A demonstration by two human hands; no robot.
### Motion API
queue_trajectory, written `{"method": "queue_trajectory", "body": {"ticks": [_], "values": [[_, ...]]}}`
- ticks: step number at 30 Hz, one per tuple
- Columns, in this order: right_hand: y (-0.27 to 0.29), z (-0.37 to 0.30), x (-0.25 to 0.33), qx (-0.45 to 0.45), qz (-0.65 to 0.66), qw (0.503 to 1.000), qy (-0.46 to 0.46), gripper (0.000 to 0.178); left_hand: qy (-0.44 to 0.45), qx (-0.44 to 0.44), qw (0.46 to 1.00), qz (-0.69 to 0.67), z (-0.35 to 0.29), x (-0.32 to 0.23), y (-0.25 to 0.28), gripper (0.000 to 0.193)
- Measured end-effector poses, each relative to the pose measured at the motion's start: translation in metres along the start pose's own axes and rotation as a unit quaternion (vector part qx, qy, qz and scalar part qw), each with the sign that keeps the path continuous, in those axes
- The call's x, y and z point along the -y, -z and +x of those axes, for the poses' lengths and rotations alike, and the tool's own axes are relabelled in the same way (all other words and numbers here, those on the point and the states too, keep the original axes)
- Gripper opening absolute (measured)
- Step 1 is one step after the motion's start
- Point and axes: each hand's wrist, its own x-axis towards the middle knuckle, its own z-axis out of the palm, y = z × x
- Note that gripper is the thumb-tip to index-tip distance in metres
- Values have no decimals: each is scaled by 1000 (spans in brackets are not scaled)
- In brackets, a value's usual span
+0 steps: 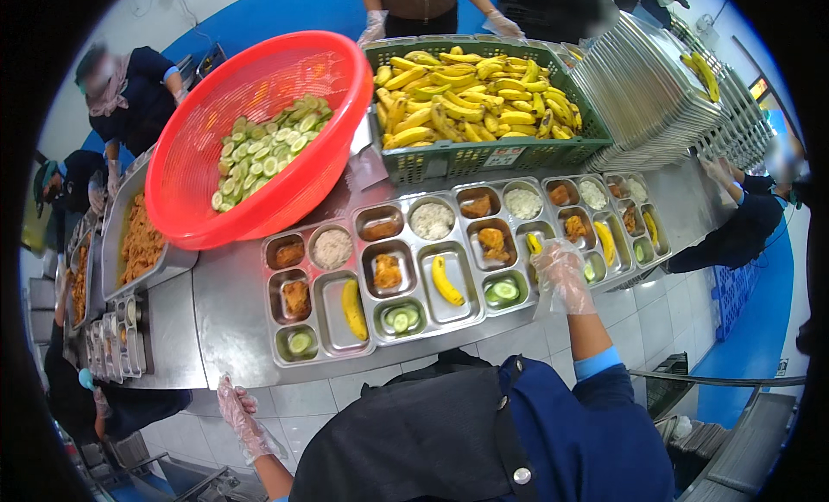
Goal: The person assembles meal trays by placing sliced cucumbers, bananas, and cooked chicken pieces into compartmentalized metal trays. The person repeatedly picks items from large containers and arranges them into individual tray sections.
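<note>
Five metal trays (330, 316) stand in a row on the table (235, 308), each with a banana. The gloved right hand (565, 277) reaches palm down over the third tray from the left, fingers bent at its banana (534, 243); whether they grip it, I cannot tell. Near the table's edge, the gloved left hand (244, 417) is partly open, fingers loosely curled.
</note>
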Motion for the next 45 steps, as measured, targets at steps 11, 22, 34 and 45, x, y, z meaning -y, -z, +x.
{"method": "queue_trajectory", "body": {"ticks": [11, 22, 34, 45], "values": [[14, -95, 328, -81, -104, 970, 207, 25, -28, -31, 999, 6, 55, 94, 166, 46], [-83, -126, 613, 154, 21, 848, 507, 23, 48, 36, 993, -104, 112, 29, 240, 39], [-241, -108, 982, 160, 177, 813, 531, 33, -4, 26, 997, 67, 359, -112, 368, 46], [-292, -125, 1174, 377, 439, 804, 137, 76, -97, -84, 981, 143, 661, -188, 483, 40]]}}
